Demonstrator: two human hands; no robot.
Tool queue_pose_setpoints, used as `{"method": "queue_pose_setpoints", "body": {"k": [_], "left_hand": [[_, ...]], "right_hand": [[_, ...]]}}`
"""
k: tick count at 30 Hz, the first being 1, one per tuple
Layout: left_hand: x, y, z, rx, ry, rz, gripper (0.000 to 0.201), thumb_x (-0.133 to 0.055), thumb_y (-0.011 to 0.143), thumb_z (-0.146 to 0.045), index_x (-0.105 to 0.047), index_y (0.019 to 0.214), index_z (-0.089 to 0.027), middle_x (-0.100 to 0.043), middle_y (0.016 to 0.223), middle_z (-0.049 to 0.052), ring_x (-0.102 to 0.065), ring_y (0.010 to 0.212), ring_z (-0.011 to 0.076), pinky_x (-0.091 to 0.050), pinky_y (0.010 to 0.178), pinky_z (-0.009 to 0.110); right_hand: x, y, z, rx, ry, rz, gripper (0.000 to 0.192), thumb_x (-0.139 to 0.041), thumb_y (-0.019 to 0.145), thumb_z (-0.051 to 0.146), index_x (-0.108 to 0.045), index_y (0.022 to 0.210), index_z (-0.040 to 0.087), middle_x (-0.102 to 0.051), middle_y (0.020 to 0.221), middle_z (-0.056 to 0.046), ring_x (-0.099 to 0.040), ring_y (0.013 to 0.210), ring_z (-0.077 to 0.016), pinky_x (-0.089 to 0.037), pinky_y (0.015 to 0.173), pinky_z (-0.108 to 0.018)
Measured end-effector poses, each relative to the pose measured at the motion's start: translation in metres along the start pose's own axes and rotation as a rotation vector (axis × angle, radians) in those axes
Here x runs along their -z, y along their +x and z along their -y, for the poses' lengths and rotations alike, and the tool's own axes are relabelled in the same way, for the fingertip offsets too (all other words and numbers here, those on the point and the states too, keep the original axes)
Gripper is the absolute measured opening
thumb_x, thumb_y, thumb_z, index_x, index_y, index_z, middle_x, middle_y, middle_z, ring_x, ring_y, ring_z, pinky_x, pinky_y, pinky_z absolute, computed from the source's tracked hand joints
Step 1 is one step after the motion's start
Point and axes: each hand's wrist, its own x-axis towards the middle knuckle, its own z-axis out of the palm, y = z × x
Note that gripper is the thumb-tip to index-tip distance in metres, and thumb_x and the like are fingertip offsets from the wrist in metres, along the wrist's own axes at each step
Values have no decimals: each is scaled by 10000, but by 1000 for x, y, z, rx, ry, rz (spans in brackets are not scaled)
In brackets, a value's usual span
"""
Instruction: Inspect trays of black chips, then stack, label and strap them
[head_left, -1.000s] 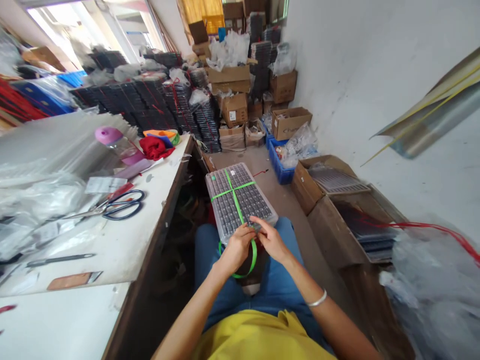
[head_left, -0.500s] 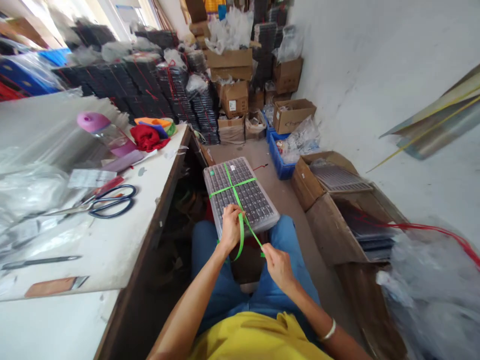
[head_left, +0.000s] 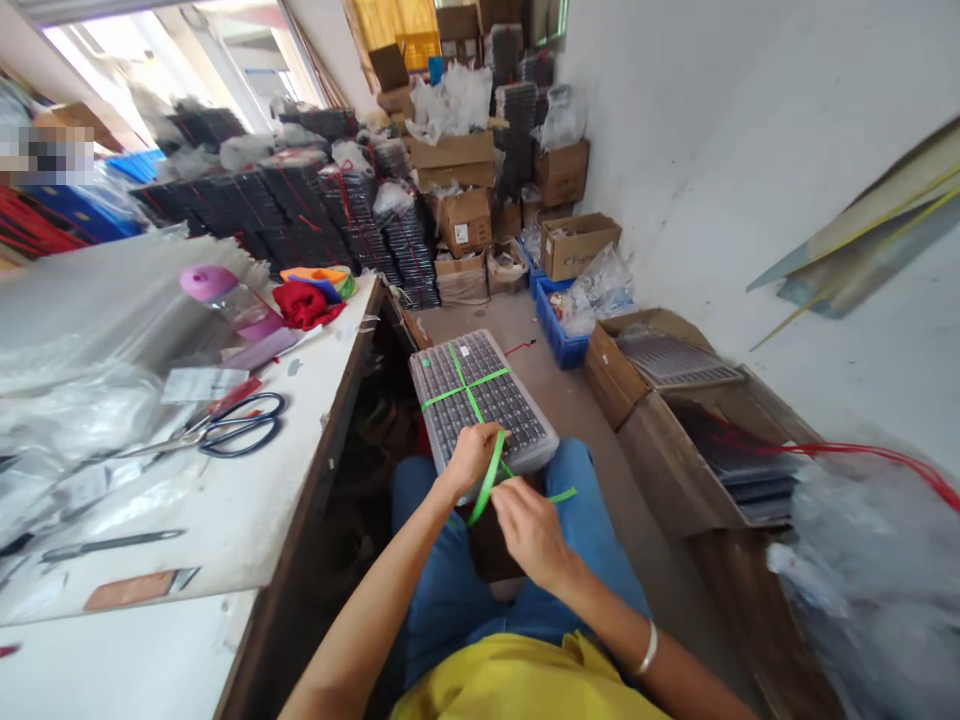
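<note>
On the white worktable (head_left: 247, 500) to your left, the scissors (head_left: 225, 428) lie flat within easy reach, with a pink-capped bottle (head_left: 225, 297) farther back. The stack of clear trays (head_left: 480, 400) rests across your knees, its near edge toward you so the green strap (head_left: 466, 385) crossed over its top ends at your hands. Your left hand (head_left: 471, 456) sits on that near edge, fingers curled and pinching one strap end, which steadies the stack. Your right hand (head_left: 531, 530), just nearer, pinches the other end, holding it taut. Open cardboard boxes (head_left: 645, 365) of trays stand on the floor to the right.
</note>
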Motion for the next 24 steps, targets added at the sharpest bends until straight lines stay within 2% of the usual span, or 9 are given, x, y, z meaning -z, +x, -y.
{"method": "queue_pose_setpoints", "body": {"k": [3, 7, 9, 11, 14, 17, 20, 22, 24], "left_hand": [[2, 3, -7, -23, 17, 77, 304, -546, 894, -415, -618, 890, -119, -619, 806, 0, -608, 708, 140, -519, 668, 308], [11, -5, -5, -84, 14, 138, 271, -569, 885, -395, -622, 945, -136, -637, 853, 22, -618, 774, 147, -519, 751, 354], [14, -11, 1, -109, -10, 156, 270, -584, 878, -380, -614, 1001, -141, -644, 895, 34, -624, 813, 155, -517, 782, 373], [14, -13, 7, -117, -41, 162, 271, -580, 882, -369, -605, 1025, -140, -648, 910, 36, -629, 815, 155, -522, 776, 368], [8, -13, 14, -102, -59, 125, 261, -554, 898, -376, -614, 962, -130, -643, 866, 25, -627, 784, 149, -524, 745, 349], [3, -10, 16, -90, -43, 92, 273, -542, 902, -389, -614, 927, -126, -632, 836, 16, -619, 760, 146, -520, 722, 338], [1, -5, 15, -108, -19, 116, 245, -544, 904, -367, -618, 930, -135, -639, 877, 27, -619, 802, 148, -518, 759, 352], [3, -1, 13, -125, -3, 155, 230, -551, 901, -359, -624, 913, -141, -642, 880, 29, -618, 808, 147, -517, 771, 355], [5, 1, 11, -133, 8, 184, 229, -559, 897, -358, -624, 915, -139, -644, 878, 28, -620, 797, 144, -520, 767, 353]], "right_hand": [[1, 7, 16, 19, -18, 52, 138, -492, 885, 185, -612, 818, 201, -648, 869, -62, -607, 792, -166, -459, 735, -254], [14, 10, -10, -173, -57, -19, 214, -412, 910, 137, -616, 976, 130, -647, 724, -105, -615, 649, -202, -444, 603, -280], [21, 6, -24, -215, -29, -52, 254, -367, 936, 155, -615, 986, 129, -660, 748, -110, -631, 672, -208, -449, 627, -287], [24, 3, -27, -200, 30, -70, 293, -324, 956, 171, -614, 979, 138, -675, 841, -114, -644, 759, -206, -463, 687, -289], [25, 0, -9, -94, 153, -37, 306, -320, 964, 188, -624, 974, 164, -676, 847, -68, -638, 772, -163, -479, 707, -251], [32, 3, 26, 121, 316, 13, 258, -384, 946, 196, -641, 969, 195, -665, 842, -30, -620, 785, -133, -487, 728, -226], [40, 15, 54, 378, 286, 21, 244, -419, 923, 190, -619, 1059, 155, -644, 1022, -95, -573, 984, -199, -453, 883, -340], [40, 27, 60, 370, 75, 137, 233, -432, 911, 183, -627, 1032, 142, -626, 1090, -130, -540, 1063, -250, -413, 935, -409], [35, 35, 52, 199, -113, 283, 225, -435, 888, 132, -644, 972, 129, -630, 1073, -158, -571, 1028, -263, -427, 903, -410]]}}
